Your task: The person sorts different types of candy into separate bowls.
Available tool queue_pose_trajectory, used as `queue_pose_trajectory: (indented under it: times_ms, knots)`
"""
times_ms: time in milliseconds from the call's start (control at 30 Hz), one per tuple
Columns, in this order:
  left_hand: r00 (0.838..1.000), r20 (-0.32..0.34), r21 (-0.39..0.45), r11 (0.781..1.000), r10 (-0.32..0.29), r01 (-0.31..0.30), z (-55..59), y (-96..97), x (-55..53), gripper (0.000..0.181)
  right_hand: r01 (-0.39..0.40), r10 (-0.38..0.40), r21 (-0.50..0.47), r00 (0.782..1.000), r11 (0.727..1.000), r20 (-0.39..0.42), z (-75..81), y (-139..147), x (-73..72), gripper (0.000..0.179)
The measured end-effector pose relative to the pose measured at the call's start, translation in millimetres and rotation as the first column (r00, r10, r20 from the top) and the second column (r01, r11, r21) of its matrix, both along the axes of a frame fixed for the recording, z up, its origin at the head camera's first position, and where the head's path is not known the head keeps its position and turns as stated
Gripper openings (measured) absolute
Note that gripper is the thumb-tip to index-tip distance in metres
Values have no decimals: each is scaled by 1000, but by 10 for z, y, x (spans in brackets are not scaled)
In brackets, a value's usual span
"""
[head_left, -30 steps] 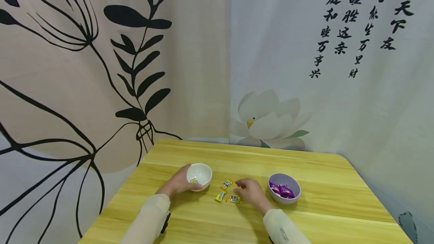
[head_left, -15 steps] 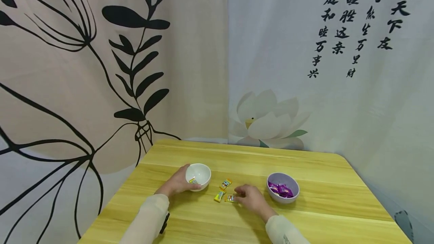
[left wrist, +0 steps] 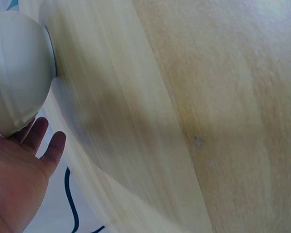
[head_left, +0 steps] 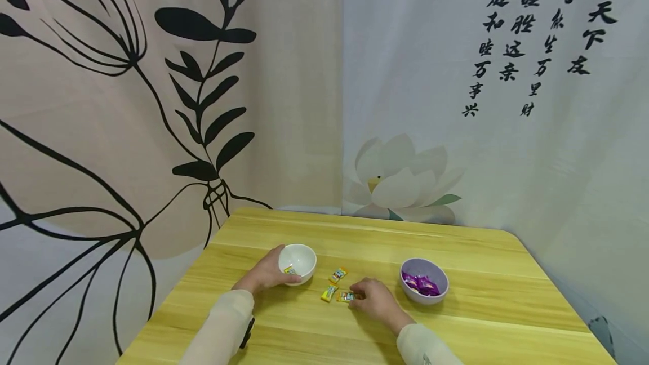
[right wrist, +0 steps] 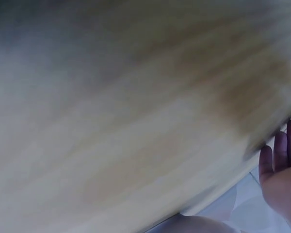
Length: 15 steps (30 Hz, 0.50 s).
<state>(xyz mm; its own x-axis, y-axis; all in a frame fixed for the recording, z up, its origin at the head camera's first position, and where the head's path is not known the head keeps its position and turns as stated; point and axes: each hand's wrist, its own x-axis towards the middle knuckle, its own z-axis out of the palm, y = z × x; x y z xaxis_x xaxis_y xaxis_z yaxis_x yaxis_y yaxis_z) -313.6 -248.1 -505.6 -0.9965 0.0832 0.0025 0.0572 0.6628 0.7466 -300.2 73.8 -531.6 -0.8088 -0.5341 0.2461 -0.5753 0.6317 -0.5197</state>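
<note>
A white bowl (head_left: 303,258) stands at the middle left of the table, a yellow-wrapped candy (head_left: 289,270) inside it. My left hand (head_left: 266,272) holds the bowl by its left side, thumb along the near rim; the left wrist view shows the fingers under its curved wall (left wrist: 19,68). To the right, my right hand (head_left: 376,299) pinches the right end of a yellow-wrapped candy (head_left: 346,296) low over the table. Its fingertips hide that end. Two more yellow candies, one farther back (head_left: 337,275) and one nearer (head_left: 329,293), lie between the hands.
A pale purple bowl (head_left: 425,269) with several purple-wrapped candies (head_left: 422,284) stands just right of my right hand. The wooden table (head_left: 487,320) ends at a patterned curtain (head_left: 299,128) behind.
My right hand has come down and a little nearer to me onto the candy, its fingertips now covering the candy's right end. The left hand and white bowl have stayed put.
</note>
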Motion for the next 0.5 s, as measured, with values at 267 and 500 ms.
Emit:
queue_pose_trajectory:
  times_ms: [267,500]
  knots:
    - [1000,20,4,1000,9,-10,21,11,3,119,-20,25,59,996,998,-83,-9,-11,4,25]
    - [1000,12,-1,1000,6,-6,32,1,9,117,-10,15,63,997,998,-78,-16,-20,2,23]
